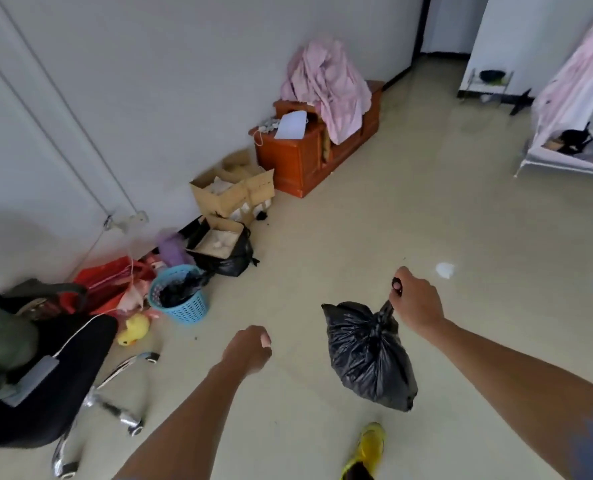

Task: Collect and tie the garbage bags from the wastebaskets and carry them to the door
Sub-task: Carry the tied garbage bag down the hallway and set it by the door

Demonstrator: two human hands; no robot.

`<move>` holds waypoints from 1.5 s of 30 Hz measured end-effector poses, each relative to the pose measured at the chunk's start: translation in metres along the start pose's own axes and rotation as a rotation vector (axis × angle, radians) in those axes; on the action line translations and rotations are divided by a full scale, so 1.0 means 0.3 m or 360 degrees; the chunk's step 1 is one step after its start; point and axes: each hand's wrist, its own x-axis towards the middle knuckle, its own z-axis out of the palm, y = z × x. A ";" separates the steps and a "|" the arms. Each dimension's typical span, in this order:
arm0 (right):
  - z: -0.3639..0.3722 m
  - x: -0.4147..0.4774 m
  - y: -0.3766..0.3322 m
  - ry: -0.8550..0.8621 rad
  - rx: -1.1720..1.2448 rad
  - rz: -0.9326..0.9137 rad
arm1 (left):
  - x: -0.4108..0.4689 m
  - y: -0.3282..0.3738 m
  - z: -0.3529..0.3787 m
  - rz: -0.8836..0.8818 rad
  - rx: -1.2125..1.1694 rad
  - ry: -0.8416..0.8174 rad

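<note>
A tied black garbage bag (369,358) hangs above the floor, and my right hand (414,303) grips its knotted neck. To its left, my left hand (250,348) is curled into a loose fist with nothing in it. A blue plastic wastebasket (184,306) lined with a black bag stands by the wall at the left. Behind it another black bag (232,258) sits on the floor around a cardboard box.
An office chair (45,372) with chrome legs stands at the lower left. Cardboard boxes (234,188), a wooden cabinet (309,154) with pink cloth and a yellow toy duck (134,329) line the wall. A pink-covered bed frame (572,109) is far right. A doorway (444,26) opens at the back.
</note>
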 end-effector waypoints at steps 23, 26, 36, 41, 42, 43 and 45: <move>-0.171 2.062 0.569 0.0269 0.0545 0.0747 | 2.017 1.236 -0.505 0.0395 0.0078 -0.0193; -0.245 2.341 0.634 0.0343 0.0598 0.0858 | 2.312 1.442 -0.609 0.0497 0.0172 -0.0169; -0.406 3.153 0.956 0.0586 0.0644 0.1081 | 3.100 2.175 -0.749 0.0758 0.0290 -0.0279; -0.418 3.619 1.214 0.0553 0.0624 0.1121 | 3.521 2.529 -0.746 0.0774 0.0325 -0.0253; -0.435 3.712 1.259 0.0533 0.0622 0.1137 | 3.592 2.604 -0.754 0.0754 0.0332 -0.0259; -0.455 3.805 1.303 0.0516 0.0619 0.1142 | 3.661 2.678 -0.764 0.0743 0.0332 -0.0261; -0.508 3.994 1.381 0.0503 0.0602 0.1134 | 3.796 2.822 -0.791 0.0735 0.0303 -0.0243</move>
